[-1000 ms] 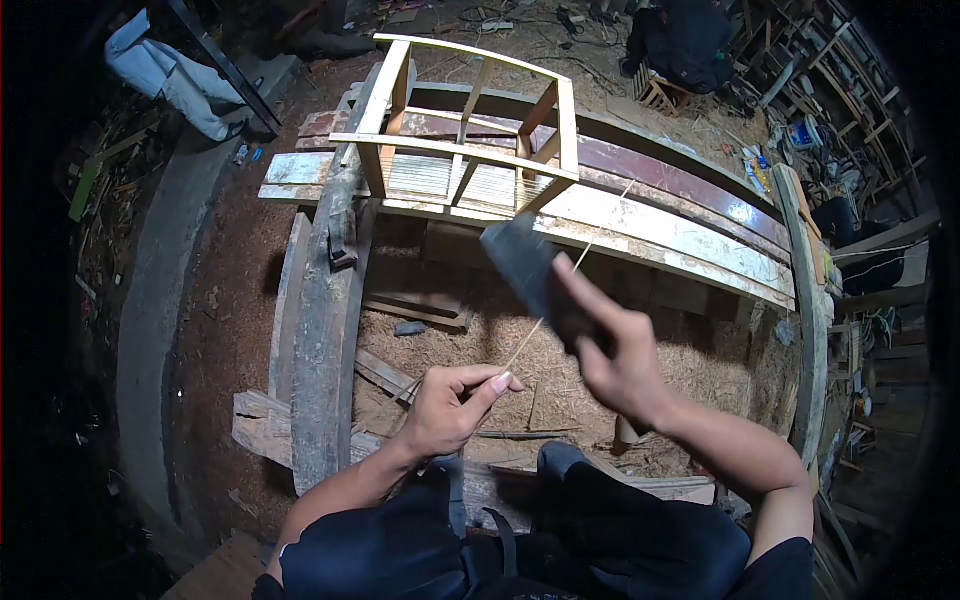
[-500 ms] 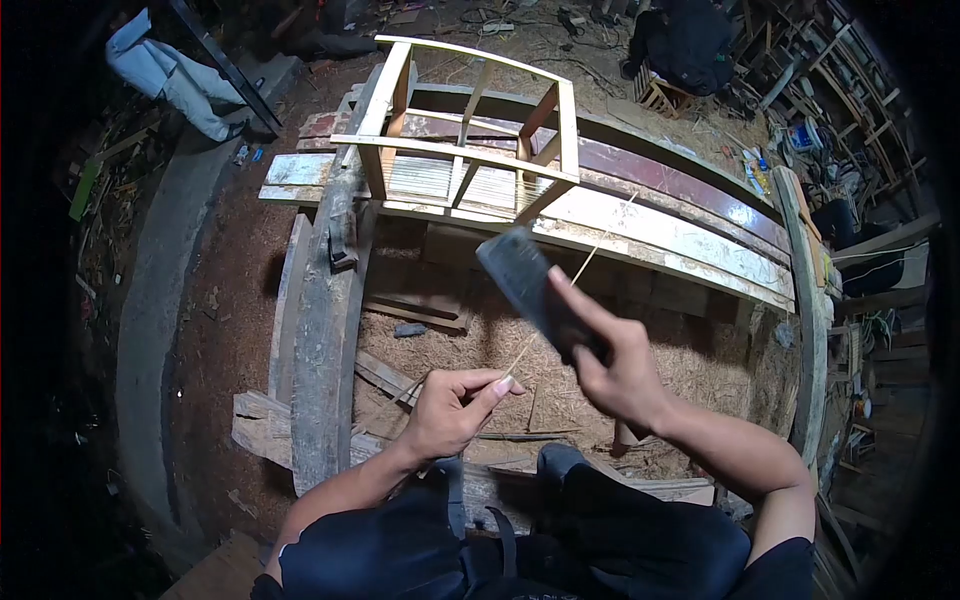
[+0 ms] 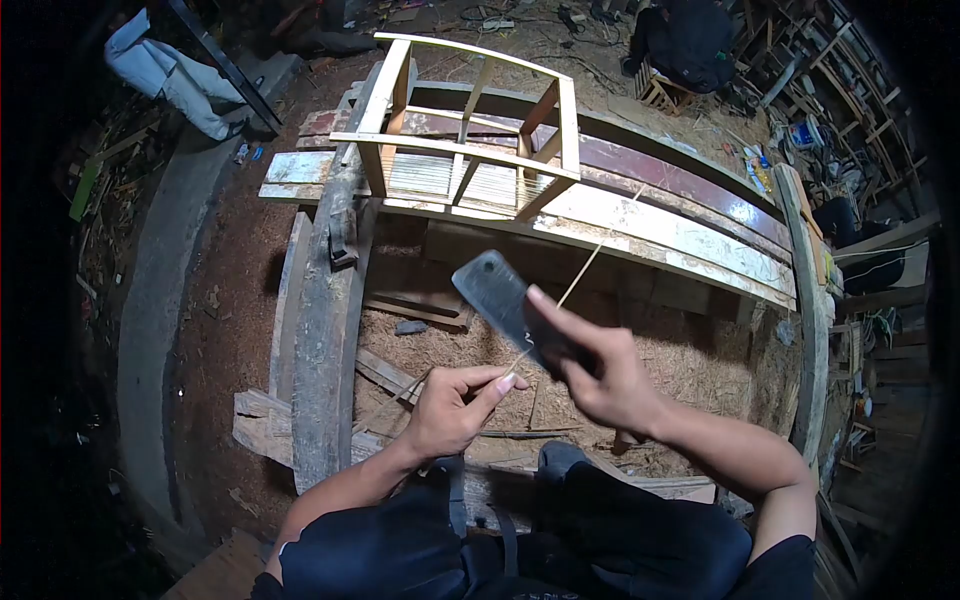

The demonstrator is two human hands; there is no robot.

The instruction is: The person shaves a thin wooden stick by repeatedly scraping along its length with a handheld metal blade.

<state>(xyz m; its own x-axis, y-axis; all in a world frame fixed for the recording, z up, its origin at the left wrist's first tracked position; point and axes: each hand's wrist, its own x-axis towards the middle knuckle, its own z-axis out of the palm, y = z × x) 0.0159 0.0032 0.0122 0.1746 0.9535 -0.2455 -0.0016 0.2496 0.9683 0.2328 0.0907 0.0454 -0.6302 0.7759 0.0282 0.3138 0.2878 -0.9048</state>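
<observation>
Left hand [image 3: 450,410] pinching long, thin, straw-coloured strip [image 3: 585,272]; right hand [image 3: 607,378] gripping broad, dark-grey, square-ended knife [image 3: 494,296], surface scuffed

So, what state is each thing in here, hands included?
Left hand: closed, pinching the thin stick.
Right hand: closed around the dark blade's near end, forefinger extended.
Thin stick: slanting away from the left hand, looks nearly straight.
Dark blade: bare, held tilted; exact contact with the stick unclear.
Wooden frame: open-sided, resting on the planks.
Planks: side by side, marked and stained.
</observation>
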